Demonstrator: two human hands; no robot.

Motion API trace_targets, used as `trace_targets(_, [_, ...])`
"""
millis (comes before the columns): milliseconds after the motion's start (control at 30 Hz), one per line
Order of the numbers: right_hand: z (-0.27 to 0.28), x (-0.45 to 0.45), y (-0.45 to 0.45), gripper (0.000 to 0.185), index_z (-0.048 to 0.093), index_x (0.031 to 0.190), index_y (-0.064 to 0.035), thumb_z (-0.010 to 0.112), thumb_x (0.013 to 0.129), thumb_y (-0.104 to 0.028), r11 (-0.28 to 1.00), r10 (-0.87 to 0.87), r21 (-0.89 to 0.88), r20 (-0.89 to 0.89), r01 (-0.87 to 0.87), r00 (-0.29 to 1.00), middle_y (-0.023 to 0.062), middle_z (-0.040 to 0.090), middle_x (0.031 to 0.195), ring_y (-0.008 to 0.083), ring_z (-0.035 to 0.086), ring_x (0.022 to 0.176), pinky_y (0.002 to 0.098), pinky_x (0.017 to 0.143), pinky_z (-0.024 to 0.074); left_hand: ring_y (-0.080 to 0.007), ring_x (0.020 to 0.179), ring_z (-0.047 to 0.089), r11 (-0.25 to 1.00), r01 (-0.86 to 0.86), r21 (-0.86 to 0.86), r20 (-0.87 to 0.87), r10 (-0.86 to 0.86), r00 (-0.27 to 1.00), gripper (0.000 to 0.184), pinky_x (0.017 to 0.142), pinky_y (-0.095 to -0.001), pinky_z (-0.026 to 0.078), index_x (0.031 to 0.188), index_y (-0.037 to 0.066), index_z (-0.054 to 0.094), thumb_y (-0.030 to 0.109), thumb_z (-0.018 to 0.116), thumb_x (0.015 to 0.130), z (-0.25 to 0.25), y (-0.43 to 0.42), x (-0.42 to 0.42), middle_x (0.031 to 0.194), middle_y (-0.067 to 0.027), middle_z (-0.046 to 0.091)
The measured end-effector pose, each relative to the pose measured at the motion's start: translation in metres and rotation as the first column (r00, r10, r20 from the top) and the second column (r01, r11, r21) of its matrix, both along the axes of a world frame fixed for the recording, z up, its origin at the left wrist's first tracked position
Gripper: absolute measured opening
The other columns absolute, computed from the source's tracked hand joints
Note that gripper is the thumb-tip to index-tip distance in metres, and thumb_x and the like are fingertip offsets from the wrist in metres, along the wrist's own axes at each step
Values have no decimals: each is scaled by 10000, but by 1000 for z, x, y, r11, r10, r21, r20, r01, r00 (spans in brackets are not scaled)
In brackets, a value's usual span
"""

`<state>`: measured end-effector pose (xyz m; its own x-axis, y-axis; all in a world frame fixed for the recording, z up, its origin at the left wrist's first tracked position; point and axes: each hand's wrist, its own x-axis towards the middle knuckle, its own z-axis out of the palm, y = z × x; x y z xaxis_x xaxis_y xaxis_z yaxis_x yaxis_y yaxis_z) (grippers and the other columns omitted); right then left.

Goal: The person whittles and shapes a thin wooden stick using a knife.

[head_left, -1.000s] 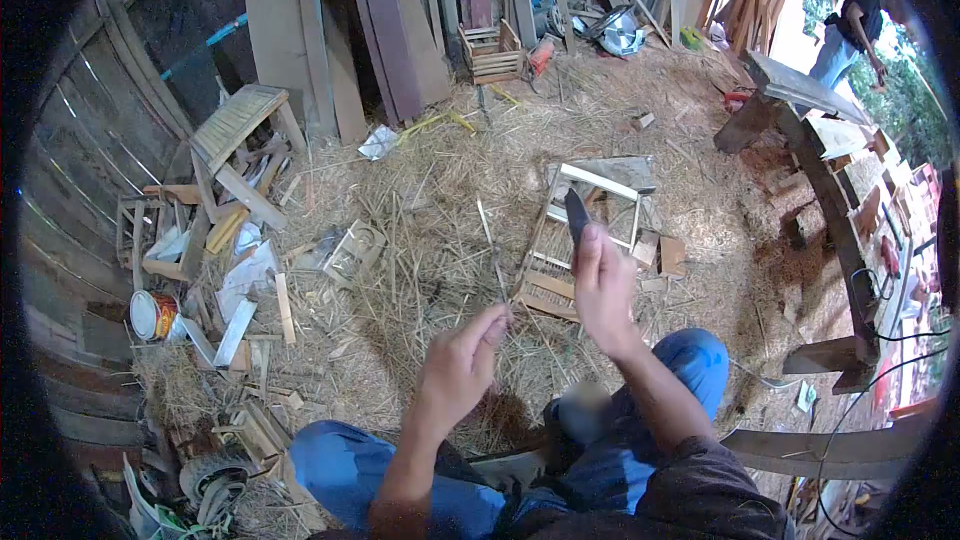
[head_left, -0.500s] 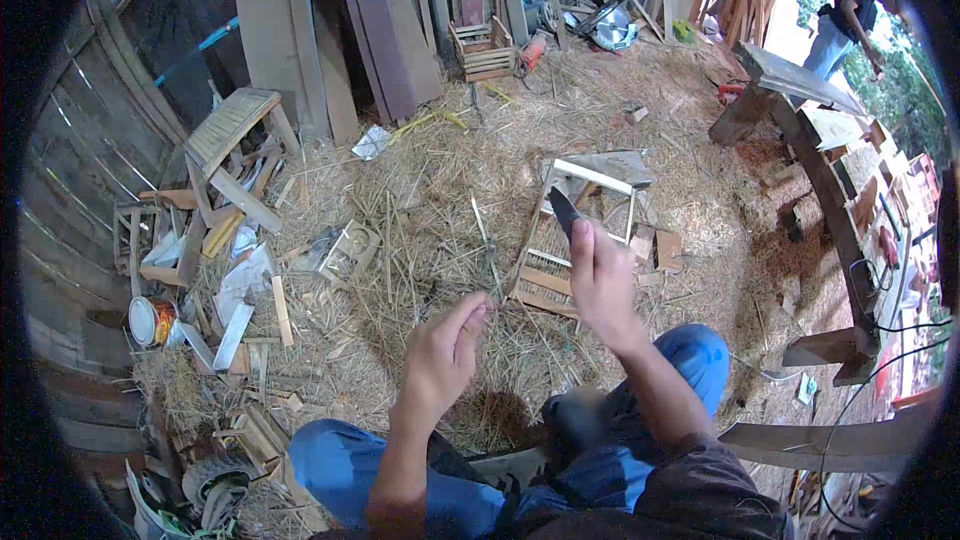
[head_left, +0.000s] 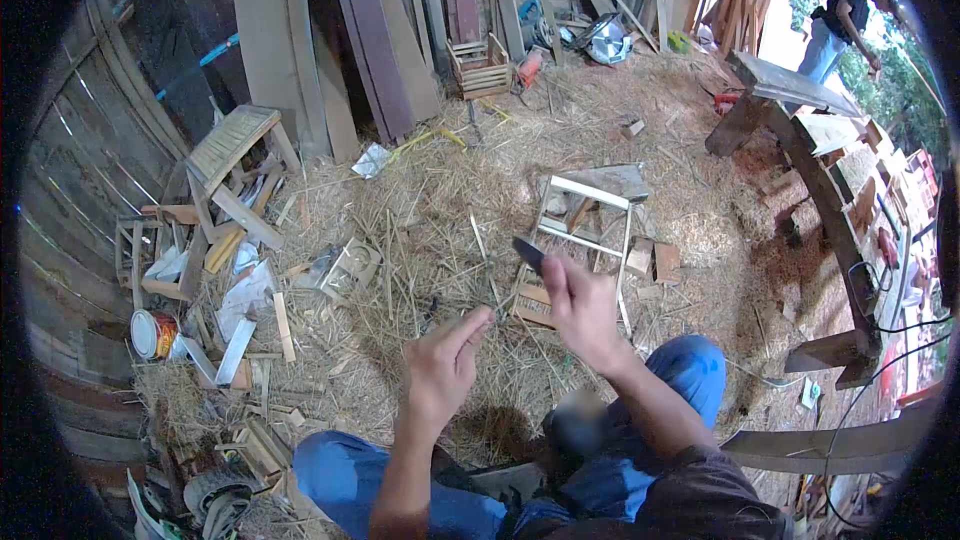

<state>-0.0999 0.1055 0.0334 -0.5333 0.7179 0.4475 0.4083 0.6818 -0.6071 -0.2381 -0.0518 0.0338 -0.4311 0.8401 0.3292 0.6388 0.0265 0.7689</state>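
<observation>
My right hand [head_left: 585,318] is closed around a knife [head_left: 528,254], its dark blade pointing up and to the left. Lower and to the left, my left hand [head_left: 440,370] is closed in a pinch, thumb and forefinger together. A thin pale strip [head_left: 482,245] appears just beyond those fingertips; whether the pinch holds it or it lies on the floor, I cannot tell. Past the knife, a light wooden frame with slats [head_left: 590,190] lies on the floor, partly covered by my right hand.
Straw and shavings cover the floor [head_left: 430,210]. A small slatted stool [head_left: 235,145], scraps and a tin can [head_left: 152,334] are at left. Boards [head_left: 370,50], a slatted crate [head_left: 480,67] and a circular saw [head_left: 607,40] stand behind. At right are a bench [head_left: 835,230] and another person [head_left: 840,25].
My right hand has moved down and left, bringing the knife blade closer to my left hand. The left hand has shifted slightly, still pinched. The view has tilted a little.
</observation>
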Motion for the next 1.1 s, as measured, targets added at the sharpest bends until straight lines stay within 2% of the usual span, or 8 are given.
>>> trace_targets(100, [7,3,14,389,640,870,6,411,1089,-221,996,-66,-75,-105,58,992,116,504,549,187,514,447,381,442,376,-297,944,741,1000,-1,0,101,1,995,200,810,-342,568,1139,-12,691,46,621,961,-1,0,7,1037,-184,742])
trace_targets(133, [17,6,21,326,698,914,-57,481,1059,-253,982,-176,-77,-55,172,983,183,601,606,301,630,478,440,450,461,-296,945,741,1000,4,12,87,-5,996,201,809,-342,567,1141,-12,691,48,619,964,0,0,7,1037,-184,742])
trace_targets(367, [-2,-3,-14,194,701,944,-73,579,1011,-209,994,84,71,56,-88,995,156,611,608,296,630,486,422,471,474,-283,965,738,999,-22,-41,115,27,993,209,822,-340,564,1155,-15,688,54,610,973,-10,7,7,1040,-180,744])
trace_targets(500, [13,8,23,283,695,961,-50,533,1045,-267,980,-182,-100,-99,172,978,164,582,583,325,602,480,417,459,447,-271,983,732,1000,17,-5,121,-16,993,220,851,-334,556,1163,-29,682,63,592,985,4,6,16,1038,-183,744])
trace_targets(767, [-4,9,19,334,693,964,-36,486,1067,-277,993,-74,-97,-82,66,994,191,595,609,342,627,517,420,456,449,-275,951,741,1000,-21,-22,125,24,992,220,820,-341,563,1169,-14,686,53,591,982,5,-3,12,1046,-172,747])
trace_targets(800, [-2,7,20,415,620,818,9,447,1088,-253,997,-79,-24,-163,76,983,77,486,547,147,457,431,344,412,350,-288,922,737,1000,-9,0,100,9,995,226,788,-351,563,1177,7,686,81,594,983,2,-2,11,1030,-171,743])
trace_targets(1033, [-12,-5,-16,138,714,968,-70,607,984,-155,989,143,-29,49,-142,989,158,624,595,347,608,473,431,453,478,-284,883,739,999,-1,-45,129,6,992,224,753,-351,552,1168,2,674,118,589,995,-1,6,9,989,-182,738])
trace_targets(1100, [-5,-9,2,194,697,923,-59,587,1008,-194,1000,17,15,-188,-14,982,161,599,573,346,619,478,440,448,469,-271,899,742,997,15,-76,192,0,981,221,773,-337,546,1154,-15,672,119,582,1003,4,5,10,986,-184,740])
